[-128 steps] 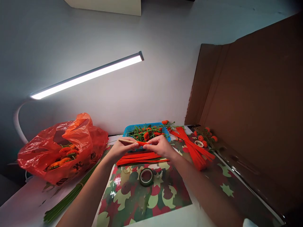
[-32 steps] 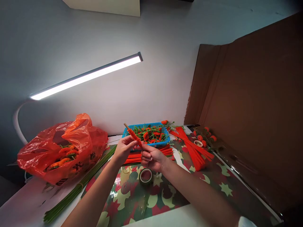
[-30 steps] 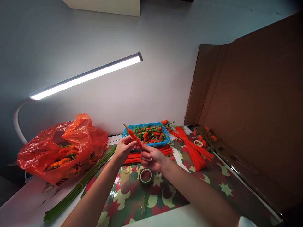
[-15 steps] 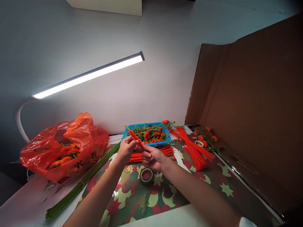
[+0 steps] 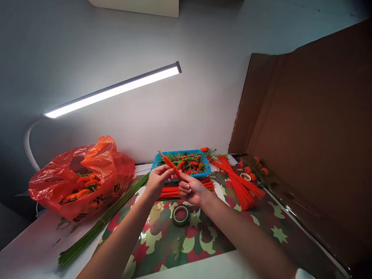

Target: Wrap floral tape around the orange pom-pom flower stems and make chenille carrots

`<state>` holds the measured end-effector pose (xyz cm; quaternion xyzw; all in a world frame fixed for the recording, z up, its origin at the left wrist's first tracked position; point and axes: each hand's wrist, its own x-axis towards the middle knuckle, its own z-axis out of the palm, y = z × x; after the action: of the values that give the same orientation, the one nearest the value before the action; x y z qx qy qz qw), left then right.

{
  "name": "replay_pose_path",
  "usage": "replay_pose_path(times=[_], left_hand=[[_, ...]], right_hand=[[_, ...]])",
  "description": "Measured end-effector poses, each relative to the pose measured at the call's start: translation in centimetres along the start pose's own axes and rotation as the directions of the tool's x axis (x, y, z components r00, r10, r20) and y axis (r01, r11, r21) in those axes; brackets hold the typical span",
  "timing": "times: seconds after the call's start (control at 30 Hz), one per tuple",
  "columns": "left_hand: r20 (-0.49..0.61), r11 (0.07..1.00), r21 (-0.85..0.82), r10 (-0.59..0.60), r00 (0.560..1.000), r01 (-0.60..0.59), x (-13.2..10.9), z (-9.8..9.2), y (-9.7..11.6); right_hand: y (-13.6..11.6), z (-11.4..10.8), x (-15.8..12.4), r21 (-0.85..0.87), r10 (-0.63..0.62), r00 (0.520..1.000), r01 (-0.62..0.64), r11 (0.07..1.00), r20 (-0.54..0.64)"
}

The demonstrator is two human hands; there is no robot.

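Observation:
Between my hands is a thin wooden stick (image 5: pixel 159 152) with an orange pipe cleaner (image 5: pixel 169 161) coiled tightly along it, tilted with its bare tip up and to the left. My left hand (image 5: pixel 157 179) pinches the coil from the left side with thumb and fingertips. The lower end is gripped by my right hand (image 5: pixel 192 189), its fingers curled and thumb on top. Just behind stands a blue basket (image 5: pixel 205 173) of orange fuzzy flowers (image 5: pixel 190 164) with green leaves. Red-orange pipe cleaners (image 5: pixel 171 191) lie beneath my hands, and a roll of dark green tape (image 5: pixel 180 216) sits nearer me.
At left, a red plastic bag (image 5: pixel 116 166) holds more orange flowers, beside a long bundle of green stems (image 5: pixel 95 228). Loose red-orange pipe cleaners (image 5: pixel 240 184) and a pale tape roll (image 5: pixel 245 176) lie right. A lamp (image 5: pixel 116 89) hangs above; cardboard (image 5: pixel 308 108) walls the right side.
The whole view has shifted slightly, so things sit a little further right. Both hands still hold the wrapped stick, and the left fingers have changed position slightly along the coil.

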<state>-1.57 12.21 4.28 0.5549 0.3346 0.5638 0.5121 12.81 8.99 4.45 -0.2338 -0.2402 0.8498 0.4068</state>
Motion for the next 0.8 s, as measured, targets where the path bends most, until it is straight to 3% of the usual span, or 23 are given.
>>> replay_pose_path(times=[0.2, 0.47, 0.8], left_hand=[[-0.013, 1.0, 0.01, 0.006, 1.0, -0.005, 0.0, -0.2, -0.2], [-0.125, 0.997, 0.077, 0.021, 0.992, -0.011, -0.4, 0.7, 0.4], [-0.203, 0.993, 0.108, -0.016, 0.979, 0.039, -0.5, 1.5, 0.0]], right_hand=[[0.1, 0.0, 0.0, -0.022, -0.002, 1.0, 0.002, 1.0, -0.003], [0.3, -0.2, 0.3, -0.064, -0.024, 0.999, 0.022, 0.998, -0.03], [0.9, -0.6, 0.9, -0.254, -0.226, 0.957, 0.177, 0.951, -0.181]])
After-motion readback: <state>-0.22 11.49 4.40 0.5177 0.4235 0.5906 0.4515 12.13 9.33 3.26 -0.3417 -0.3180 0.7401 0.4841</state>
